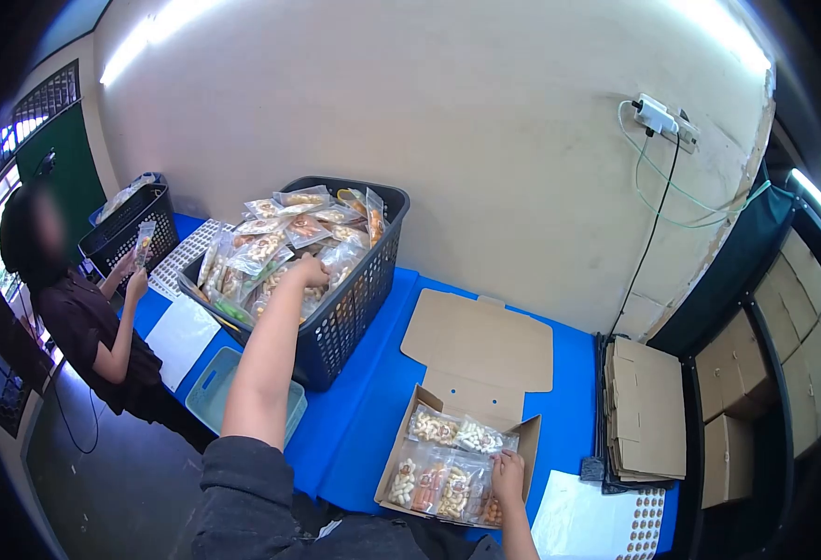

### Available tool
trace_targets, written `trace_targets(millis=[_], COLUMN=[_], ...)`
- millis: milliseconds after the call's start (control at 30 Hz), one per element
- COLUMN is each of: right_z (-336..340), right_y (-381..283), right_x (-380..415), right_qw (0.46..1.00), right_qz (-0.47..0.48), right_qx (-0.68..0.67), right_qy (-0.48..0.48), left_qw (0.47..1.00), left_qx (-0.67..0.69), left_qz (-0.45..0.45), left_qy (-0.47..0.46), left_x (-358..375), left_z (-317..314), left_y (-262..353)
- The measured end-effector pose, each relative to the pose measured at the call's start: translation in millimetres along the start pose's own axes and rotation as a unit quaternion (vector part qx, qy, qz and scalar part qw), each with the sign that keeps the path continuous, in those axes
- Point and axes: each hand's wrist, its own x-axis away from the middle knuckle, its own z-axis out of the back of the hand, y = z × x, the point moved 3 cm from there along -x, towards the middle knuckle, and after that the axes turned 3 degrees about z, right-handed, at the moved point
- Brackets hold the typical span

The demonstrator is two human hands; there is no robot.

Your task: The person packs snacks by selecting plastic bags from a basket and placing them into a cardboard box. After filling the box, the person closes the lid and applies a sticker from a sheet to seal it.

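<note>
My left hand (310,271) reaches into a dark perforated basket (350,313) heaped with clear snack packets (263,248). Its fingers are bent down among the packets, and what they grip, if anything, is hidden. On the blue table, my right hand (507,471) rests at the right side of an open cardboard box (389,467), fingers against the packets in it. Whether it holds one is too small to tell. Inside the box, packets of pale and orange snacks (454,487) lie in two rows. The box's lid (478,341) lies folded back toward the wall.
A co-worker (93,317) stands at the left holding a packet (144,245). A teal tray (291,411) sits below the basket. Stacked flat cardboard (648,406) and a sticker sheet (583,523) lie at the right. Another dark basket (131,229) is farther left.
</note>
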Motion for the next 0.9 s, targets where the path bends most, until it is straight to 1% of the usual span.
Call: trace_targets(millis=[67, 100, 167, 200, 267, 300, 367, 400, 433, 467, 500, 533, 567, 600, 667, 733, 767, 800, 833, 867, 900], right_z=[-2, -1, 1, 1, 1, 1, 4, 7, 11, 16, 20, 24, 29, 32, 47, 61, 63, 63, 69, 76, 80], right_y=[4, 4, 6, 5, 5, 4, -3, -7, -10, -13, -15, -13, -10, -9, -17, -29, -37, -48, -68, -95, -113], right_x=[0, 0, 1, 1, 1, 2, 2, 2, 2, 2, 2, 1, 0, 0, -5, -13, -16, -19, -21, -21, -22], right_qw=[1.000, 1.000, 0.999, 0.999, 0.999, 0.999, 0.998, 0.997, 0.997, 0.996, 0.996, 0.995, 0.995, 0.994, 0.991, 0.988, 0.971, 0.941, 0.940, 0.907, 0.867], right_qz=[0.006, 0.010, 0.015, 0.019, 0.022, 0.024, 0.025, 0.027, 0.023, 0.019, 0.016, 0.012, 0.011, 0.008, -0.009, -0.027, -0.029, -0.031, -0.037, -0.009, 0.019], right_qx=[-0.001, -0.002, -0.003, -0.006, -0.008, -0.010, -0.020, -0.030, -0.030, -0.046, -0.061, -0.059, -0.068, -0.077, -0.099, -0.120, -0.229, -0.337, -0.338, -0.420, -0.498], right_qy=[0.014, 0.027, 0.033, 0.039, 0.042, 0.048, 0.055, 0.066, 0.067, 0.067, 0.068, 0.073, 0.078, 0.080, 0.088, 0.094, 0.057, 0.022, 0.026, 0.024, 0.022], left_qw=[0.997, 0.998, 0.988, 0.988, 0.986, 0.986, 0.995, 0.995, 0.990, 0.971, 0.970, 0.934, 0.879, 0.878, 0.842, 0.766, 0.774, 0.779, 0.797, 0.820, 0.838], left_qx=[-0.069, -0.067, -0.009, -0.009, 0.030, 0.029, 0.024, 0.023, 0.106, 0.188, 0.187, 0.226, 0.263, 0.264, 0.336, 0.492, 0.504, 0.512, 0.465, 0.483, 0.443], left_qz=[0.020, 0.020, -0.093, -0.090, -0.020, -0.019, -0.069, -0.070, -0.093, -0.117, -0.123, -0.190, -0.253, -0.256, -0.245, -0.317, -0.325, -0.332, -0.370, -0.302, -0.292], left_qy=[0.003, 0.002, -0.125, -0.127, -0.160, -0.162, -0.070, -0.073, 0.011, 0.093, 0.091, 0.202, 0.309, 0.305, 0.343, 0.266, 0.205, 0.143, 0.109, -0.061, -0.132], left_x=[12, 14, 22, 22, 20, 26, 41, 39, 36, 33, 41, 65, 95, 124, 184, 211, 229, 249, 263, 284, 300], left_z=[9, 11, 7, 3, -5, -1, 18, 19, 28, 35, 39, 57, 75, 85, 92, 60, 35, 8, -26, -63, -107], left_y=[6, 2, -2, -5, -11, -7, 11, 11, 11, 13, 27, 50, 73, 96, 136, 160, 174, 186, 194, 205, 210])
